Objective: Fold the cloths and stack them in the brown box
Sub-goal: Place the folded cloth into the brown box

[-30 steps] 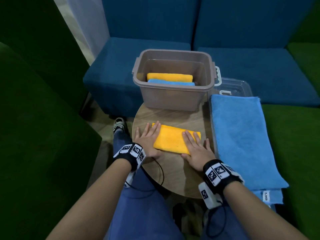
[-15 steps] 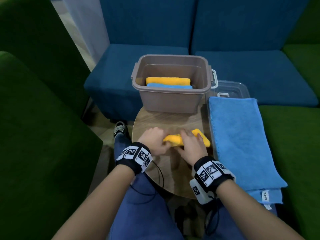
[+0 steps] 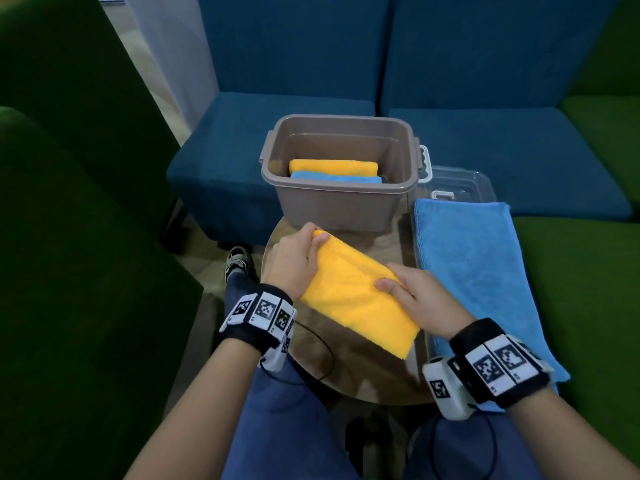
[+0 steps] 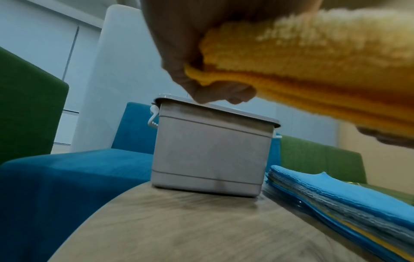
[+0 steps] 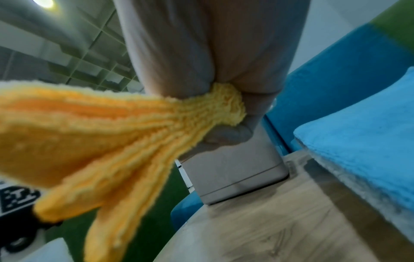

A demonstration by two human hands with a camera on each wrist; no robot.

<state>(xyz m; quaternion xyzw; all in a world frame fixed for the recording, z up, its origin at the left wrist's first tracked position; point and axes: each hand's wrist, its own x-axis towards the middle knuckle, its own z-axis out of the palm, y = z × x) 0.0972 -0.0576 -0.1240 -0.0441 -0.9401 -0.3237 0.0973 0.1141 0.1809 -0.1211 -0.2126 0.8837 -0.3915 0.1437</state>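
A folded yellow cloth (image 3: 356, 299) hangs above the round wooden table (image 3: 311, 344), held at its two far corners. My left hand (image 3: 294, 261) pinches its left corner (image 4: 201, 74). My right hand (image 3: 412, 299) pinches the right corner (image 5: 224, 109). Both grip it between thumb and curled fingers. The brown box (image 3: 341, 199) stands at the table's far side, just beyond the cloth. Inside it lie a folded yellow cloth (image 3: 332, 166) and a folded blue cloth (image 3: 336, 177).
A pile of flat blue cloths (image 3: 474, 271) lies to the right of the table, with yellow layers showing in its edge (image 4: 358, 218). A clear lid (image 3: 460, 183) lies behind it. Blue sofa seats (image 3: 502, 157) and green ones (image 3: 69, 306) ring the table.
Both hands lay flat on the yellow cloth on the table, then closed on its corners. They have lifted it off the table toward the box.
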